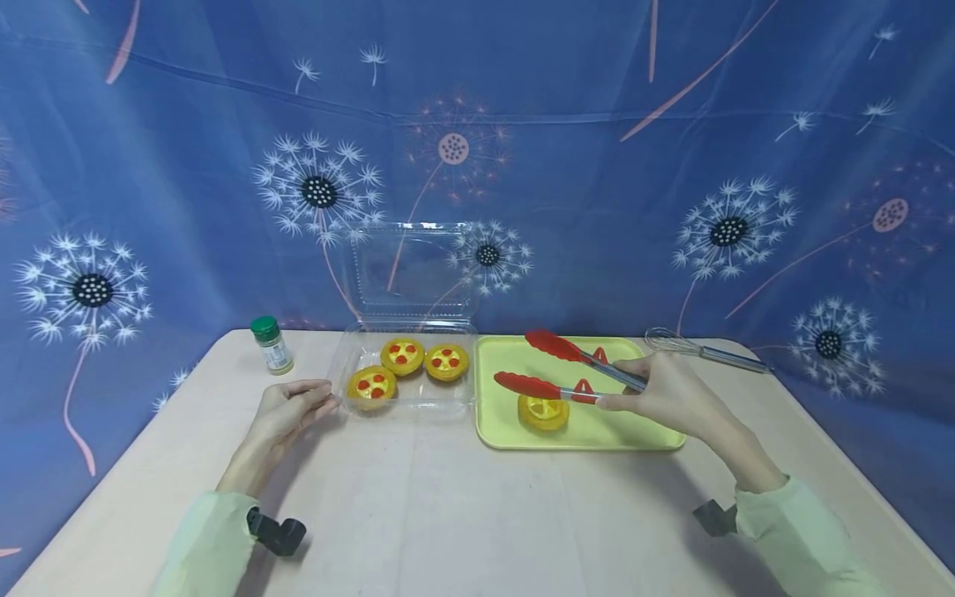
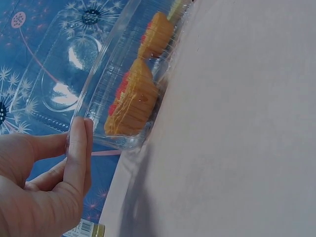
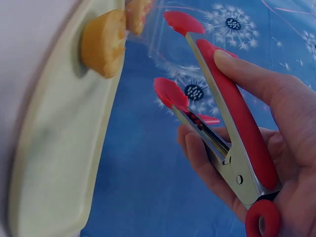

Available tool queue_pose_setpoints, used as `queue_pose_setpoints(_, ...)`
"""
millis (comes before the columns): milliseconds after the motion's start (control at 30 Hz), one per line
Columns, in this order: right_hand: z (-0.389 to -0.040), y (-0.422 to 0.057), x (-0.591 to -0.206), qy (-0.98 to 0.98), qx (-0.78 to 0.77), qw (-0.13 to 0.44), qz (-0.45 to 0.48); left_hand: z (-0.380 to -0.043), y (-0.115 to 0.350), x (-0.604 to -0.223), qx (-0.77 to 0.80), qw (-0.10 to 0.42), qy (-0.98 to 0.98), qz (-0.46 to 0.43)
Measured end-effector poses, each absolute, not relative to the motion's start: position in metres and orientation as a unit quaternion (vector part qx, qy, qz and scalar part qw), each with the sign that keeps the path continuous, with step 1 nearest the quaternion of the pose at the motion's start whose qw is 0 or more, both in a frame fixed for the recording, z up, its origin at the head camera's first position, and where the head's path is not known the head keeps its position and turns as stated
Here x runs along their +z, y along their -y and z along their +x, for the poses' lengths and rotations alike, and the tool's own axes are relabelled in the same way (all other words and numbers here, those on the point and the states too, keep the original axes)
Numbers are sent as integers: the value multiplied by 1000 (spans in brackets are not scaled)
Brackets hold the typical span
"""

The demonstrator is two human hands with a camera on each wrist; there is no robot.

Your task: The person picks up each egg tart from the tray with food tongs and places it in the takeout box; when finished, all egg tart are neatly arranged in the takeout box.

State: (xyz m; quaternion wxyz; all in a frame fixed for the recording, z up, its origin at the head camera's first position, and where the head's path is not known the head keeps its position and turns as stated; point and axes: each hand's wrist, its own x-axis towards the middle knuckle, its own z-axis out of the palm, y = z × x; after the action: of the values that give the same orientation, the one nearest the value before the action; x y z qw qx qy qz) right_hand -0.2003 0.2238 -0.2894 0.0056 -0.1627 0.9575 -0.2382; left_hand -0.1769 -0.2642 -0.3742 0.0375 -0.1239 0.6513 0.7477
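My left hand [image 1: 294,408] pinches the left rim of a clear plastic clamshell container [image 1: 414,404] between thumb and fingers. Its lid [image 1: 410,274] stands raised at the back. Inside lie three egg tarts with red spots, such as the front-left tart [image 1: 371,385]. My right hand [image 1: 675,394] grips red-tipped tongs [image 3: 232,113], whose arms are spread with nothing between them. They hover over a yellow tray [image 1: 627,441], above a single tart [image 1: 545,414] with a yellow top. In the right wrist view, the tart [image 3: 103,43] sits on the tray, apart from the tongs.
A green-capped shaker jar [image 1: 272,346] stands at the table's back left. Behind the tray, at the right, lies a metal whisk [image 1: 716,351]. A blue dandelion-print cloth [image 1: 567,191] hangs behind the table [image 1: 448,514]. The container and tray stand side by side.
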Motion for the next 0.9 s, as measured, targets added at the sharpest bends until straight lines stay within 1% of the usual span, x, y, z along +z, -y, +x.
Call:
queue_pose_setpoints(367, -188, -244, -308, -956, -241, 40, -161, -178, 265, -376, 745, 37, -655, -120)
queue_pose_setpoints(733, -182, -247, -323, -950, -250, 41, -184, -177, 266, -375, 750, 36, -649, -122)
queue_pose_setpoints(900, -180, -248, -325, -949, -247, 25, -195, -177, 264, -375, 748, 37, -651, -121)
